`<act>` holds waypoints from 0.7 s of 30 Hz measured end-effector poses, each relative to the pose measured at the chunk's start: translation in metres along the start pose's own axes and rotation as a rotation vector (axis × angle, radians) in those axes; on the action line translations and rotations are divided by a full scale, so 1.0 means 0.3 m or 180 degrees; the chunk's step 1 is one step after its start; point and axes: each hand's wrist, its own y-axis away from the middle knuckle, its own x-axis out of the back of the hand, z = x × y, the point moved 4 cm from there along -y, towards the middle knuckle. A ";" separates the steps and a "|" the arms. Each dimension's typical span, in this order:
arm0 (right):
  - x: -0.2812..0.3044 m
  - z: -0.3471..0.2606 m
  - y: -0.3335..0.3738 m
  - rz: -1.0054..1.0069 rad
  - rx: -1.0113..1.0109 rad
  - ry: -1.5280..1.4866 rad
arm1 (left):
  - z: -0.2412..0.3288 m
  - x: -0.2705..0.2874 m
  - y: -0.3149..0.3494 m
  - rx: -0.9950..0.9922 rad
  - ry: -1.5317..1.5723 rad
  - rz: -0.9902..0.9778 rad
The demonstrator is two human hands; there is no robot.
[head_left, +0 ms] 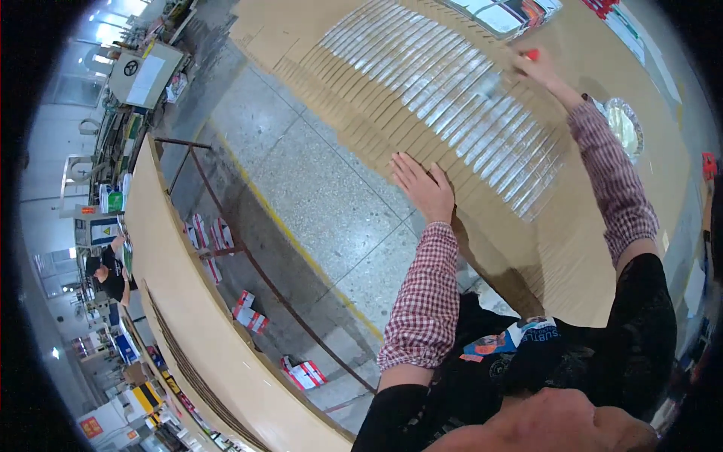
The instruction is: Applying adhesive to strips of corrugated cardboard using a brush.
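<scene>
Head view shows the left hand (423,186) lying flat and open, fingers spread, palm down on the near edge of a long row of flat cardboard pieces (354,90) that stand packed on edge across the counter (580,248). The right hand (536,66) reaches to the far end of the row, closed around a small red object (532,54); it is too small and blurred to say what it is. A band of clear glossy strips (459,98), probably tape or film, runs across the tops of the cardboard pieces between the two hands. The cardboard looks light piece by piece, stiff across its face but easy to bend or crease at the edges, and the row as a whole looks likely to fan out or slump if pushed from one side only; pressing flat from above or squeezing both ends together seems the safest hold. The glossy strips look slick and thin, likely to wrinkle or stick. A round transparent container (623,124) sits on the counter just beyond the right forearm; its contents cannot be made out. Stacked printed packs (504,15) lie at the far edge of the counter. On the floor (316,181) to the left, small red-and-white boxes (248,310) lie under another long counter (196,316), and a person (109,273) works far off at the left.
</scene>
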 end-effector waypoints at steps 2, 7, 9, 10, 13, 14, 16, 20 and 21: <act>0.038 -0.014 0.084 -0.0430 -0.0707 0.0619 | -0.045 0.013 0.002 0.0009 -0.0115 0.0021; 0.056 -0.133 -0.018 -0.0300 0.0043 0.0089 | -0.012 0.005 0.001 -0.0131 -0.0045 0.0078; 0.058 -0.089 -0.110 -0.0014 0.0563 -0.0363 | 0.012 -0.016 0.002 -0.0078 0.0020 0.0007; 0.072 -0.031 -0.147 -0.0035 0.0551 0.0042 | 0.032 -0.029 0.001 -0.0106 0.0062 -0.0018; 0.044 0.051 -0.074 -0.0093 0.0081 0.0145 | -0.022 -0.006 0.002 -0.0054 -0.0124 0.0004; 0.102 0.092 -0.033 -0.0060 -0.0130 0.0384 | -0.016 -0.006 0.003 -0.0058 -0.0099 -0.0006; 0.182 0.085 0.033 -0.0105 0.0140 0.0795 | -0.021 0.002 0.004 -0.0052 -0.0115 0.0009; 0.167 0.026 0.013 -0.0362 -0.0421 0.0613 | -0.029 -0.002 0.006 -0.0075 -0.0088 0.0034; 0.132 -0.009 -0.022 -0.0300 -0.0072 0.0181 | -0.022 -0.008 0.007 -0.0096 -0.0083 0.0042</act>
